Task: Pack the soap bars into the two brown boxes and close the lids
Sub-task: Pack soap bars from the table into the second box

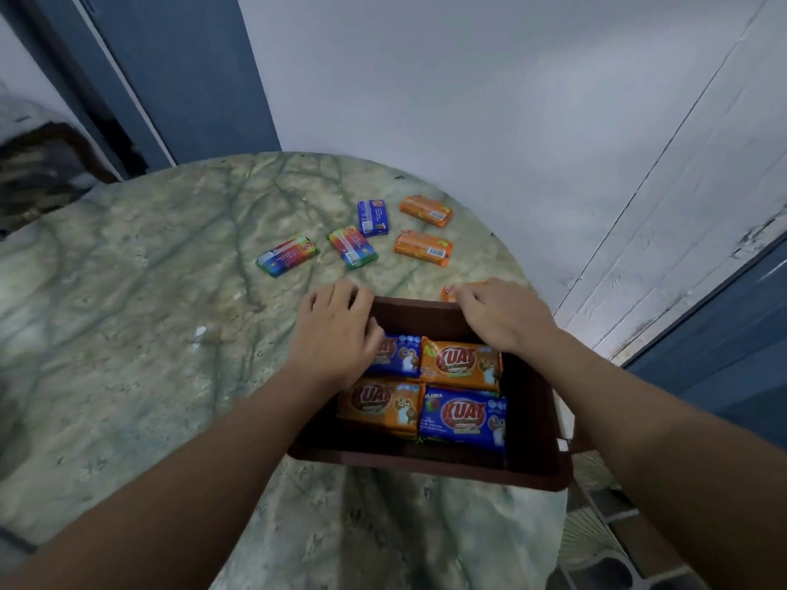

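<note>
soap bars in an open brown box

soap bars [462, 363], four visible, packed in brown box [426, 464] near right on marble table [127, 334]. left hand [336, 334] over far left corner, fingers curled on the rim. right hand [502, 315] curled over far right rim. six loose bars [423, 247] farther back.
</note>
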{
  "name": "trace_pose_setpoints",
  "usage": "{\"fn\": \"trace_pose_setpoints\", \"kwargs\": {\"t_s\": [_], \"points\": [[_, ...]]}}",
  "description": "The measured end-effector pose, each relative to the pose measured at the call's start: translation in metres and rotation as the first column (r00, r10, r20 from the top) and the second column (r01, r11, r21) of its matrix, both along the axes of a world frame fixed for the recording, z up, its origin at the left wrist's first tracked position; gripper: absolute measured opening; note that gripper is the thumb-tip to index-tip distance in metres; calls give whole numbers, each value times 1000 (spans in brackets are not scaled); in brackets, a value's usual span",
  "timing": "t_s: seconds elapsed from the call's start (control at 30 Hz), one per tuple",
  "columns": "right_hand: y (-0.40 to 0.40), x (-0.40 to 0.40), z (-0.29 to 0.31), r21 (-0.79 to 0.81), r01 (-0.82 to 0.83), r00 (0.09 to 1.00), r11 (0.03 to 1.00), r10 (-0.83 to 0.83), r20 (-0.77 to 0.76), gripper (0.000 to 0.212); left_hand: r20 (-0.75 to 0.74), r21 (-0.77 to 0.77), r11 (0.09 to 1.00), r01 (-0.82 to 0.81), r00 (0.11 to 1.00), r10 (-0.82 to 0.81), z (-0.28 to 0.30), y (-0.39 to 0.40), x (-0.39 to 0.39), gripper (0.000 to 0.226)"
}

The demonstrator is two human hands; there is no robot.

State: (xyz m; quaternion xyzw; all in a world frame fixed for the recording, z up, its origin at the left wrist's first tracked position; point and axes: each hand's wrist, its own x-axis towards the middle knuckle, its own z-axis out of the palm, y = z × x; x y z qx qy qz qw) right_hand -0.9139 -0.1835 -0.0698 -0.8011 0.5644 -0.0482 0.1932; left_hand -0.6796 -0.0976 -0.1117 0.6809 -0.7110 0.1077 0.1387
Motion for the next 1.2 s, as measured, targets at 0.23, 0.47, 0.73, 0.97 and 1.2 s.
{"fn": "trace_pose_setpoints", "kwargs": {"t_s": [0.23, 0.47, 0.73, 0.97, 1.2], "points": [[-60, 12, -4, 130, -61, 997, 990, 56, 47, 35, -188, 108, 975, -196, 959, 213, 35, -40, -16, 38], [-102, 11, -23, 189, -48, 970, 981, 91, -223, 54, -180, 447, 874, -192, 937, 298, 38, -116, 5, 26], [-115, 19, -51, 190, -160, 841, 969, 235, -487, 57, 54, 618, 760, -203, 975, 216, 5, -175, 18, 38], [-125, 26, -59, 172, -208, 842, 963, 266, -469, 65, 102, 703, 684, -196, 979, 176, -23, -190, 22, 69], [-125, 25, -65, 151, -195, 893, 969, 239, -382, 73, 108, 653, 732, -194, 981, 163, -27, -191, 18, 51]]}}
